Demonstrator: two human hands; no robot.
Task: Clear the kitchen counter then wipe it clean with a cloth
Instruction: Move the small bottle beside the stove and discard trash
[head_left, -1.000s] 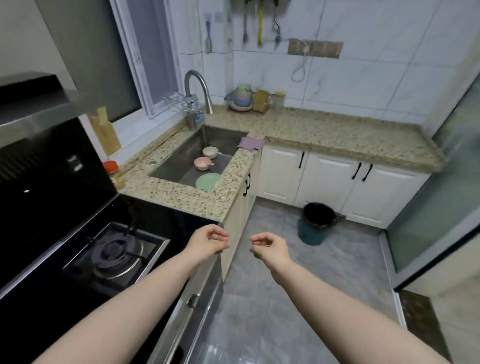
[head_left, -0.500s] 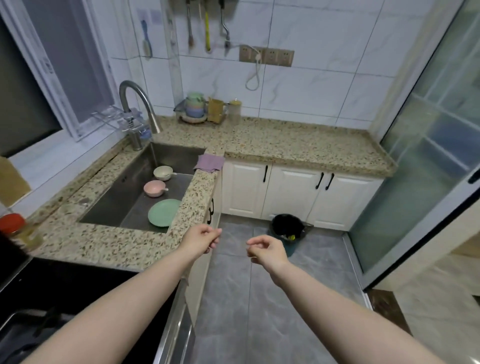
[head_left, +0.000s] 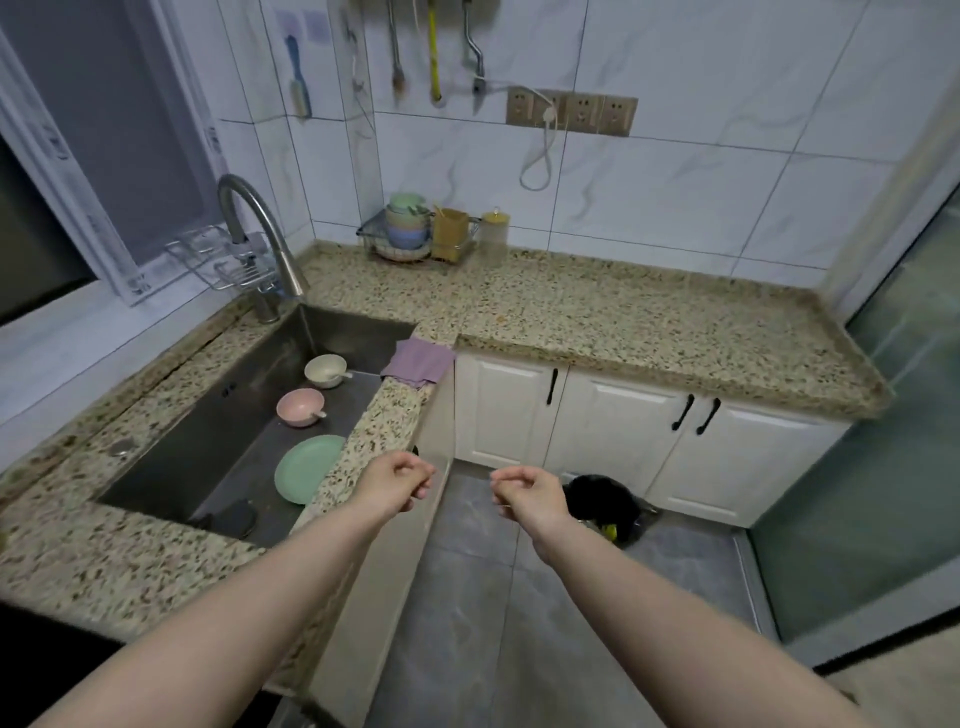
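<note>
A speckled granite counter (head_left: 623, 317) runs in an L around a steel sink (head_left: 249, 415). A purple cloth (head_left: 418, 362) lies folded on the counter's inner corner, draped over the sink edge. In the sink sit a cream bowl (head_left: 324, 370), a pink bowl (head_left: 300, 408) and a green plate (head_left: 304, 467). My left hand (head_left: 395, 483) hovers over the counter's front edge, fingers loosely curled and holding nothing. My right hand (head_left: 527, 491) hangs over the floor beside it, curled the same way, nothing in it.
A wire rack (head_left: 415, 236) with stacked bowls, a yellow holder and a jar (head_left: 494, 234) stands at the back wall. A faucet (head_left: 254, 234) arches over the sink. A black bin (head_left: 605, 501) stands on the floor by white cabinets (head_left: 613, 431). A glass door (head_left: 904, 415) is at right.
My view has swung right, away from the stove and toward the sink and far counter. Both hands stay held out in front, fingers curling slightly more.
</note>
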